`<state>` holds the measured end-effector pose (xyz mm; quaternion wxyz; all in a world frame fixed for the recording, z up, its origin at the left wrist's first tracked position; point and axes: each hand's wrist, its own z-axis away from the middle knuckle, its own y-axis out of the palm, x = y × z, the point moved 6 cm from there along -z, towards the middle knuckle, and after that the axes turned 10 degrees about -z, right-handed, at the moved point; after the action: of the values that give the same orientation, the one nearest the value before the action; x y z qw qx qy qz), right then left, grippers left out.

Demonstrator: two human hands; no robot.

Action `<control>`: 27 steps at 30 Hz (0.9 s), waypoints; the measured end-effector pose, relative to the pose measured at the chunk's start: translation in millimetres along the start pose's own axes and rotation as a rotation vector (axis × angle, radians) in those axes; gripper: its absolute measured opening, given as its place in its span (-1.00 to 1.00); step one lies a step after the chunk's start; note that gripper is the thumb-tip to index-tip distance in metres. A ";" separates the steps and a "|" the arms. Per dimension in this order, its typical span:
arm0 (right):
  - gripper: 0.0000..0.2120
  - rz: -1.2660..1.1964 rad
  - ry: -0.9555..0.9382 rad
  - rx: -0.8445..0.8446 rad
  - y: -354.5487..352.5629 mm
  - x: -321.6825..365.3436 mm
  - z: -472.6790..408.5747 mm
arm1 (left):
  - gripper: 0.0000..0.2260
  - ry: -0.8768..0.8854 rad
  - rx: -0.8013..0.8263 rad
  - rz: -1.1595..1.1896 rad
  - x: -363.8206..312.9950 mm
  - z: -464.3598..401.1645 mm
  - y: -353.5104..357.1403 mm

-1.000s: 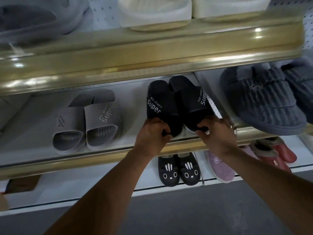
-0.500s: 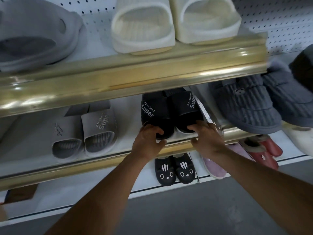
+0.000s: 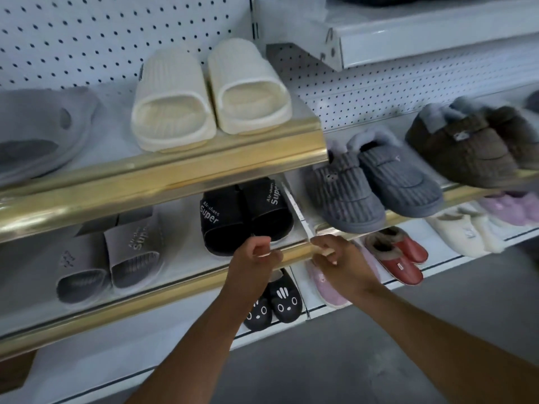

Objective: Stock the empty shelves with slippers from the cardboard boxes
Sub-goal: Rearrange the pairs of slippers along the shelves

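Note:
A pair of black "Super" slides point(image 3: 245, 214) sits on the middle shelf point(image 3: 175, 269) behind its gold front rail, toes toward me. My left hand point(image 3: 255, 258) hovers at the rail just in front of the pair, fingers loosely curled, holding nothing. At the rail's right end is my right hand point(image 3: 338, 258), fingers also loosely curled and empty. Neither hand touches the slides.
A grey "Super" pair point(image 3: 113, 258) lies left on the same shelf. Cream slides point(image 3: 210, 91) sit on the shelf above. Grey and brown fuzzy slippers point(image 3: 376, 182) fill the right bay; black cat slippers point(image 3: 272, 304), pink and red pairs point(image 3: 396, 258) lie below. A cardboard edge point(image 3: 14, 371) shows bottom left.
Both hands have let go of the black slides and drawn back to the shelf rail. The pair stays on the shelf. My view has risen and swung right.

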<state>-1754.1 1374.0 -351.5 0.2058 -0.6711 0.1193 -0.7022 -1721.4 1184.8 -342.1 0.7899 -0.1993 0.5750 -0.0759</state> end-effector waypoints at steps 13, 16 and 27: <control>-0.69 -0.749 0.644 -0.290 -177.4 -94.2 -8.0 | -0.69 -0.291 0.029 0.551 -72.3 11.1 148.0; -0.64 -0.804 0.617 -0.277 -203.3 -100.8 -32.2 | -0.59 -0.352 -0.103 0.644 -79.7 2.1 167.0; -0.91 -0.772 0.659 -0.056 -228.3 -95.6 -80.7 | -0.58 -0.365 -0.385 0.670 -101.1 -16.0 192.5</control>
<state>-1862.2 1610.6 -341.3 -0.1352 -0.4145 -0.0601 -0.8980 -1790.6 1391.5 -334.9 0.8082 -0.1554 0.4624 0.3300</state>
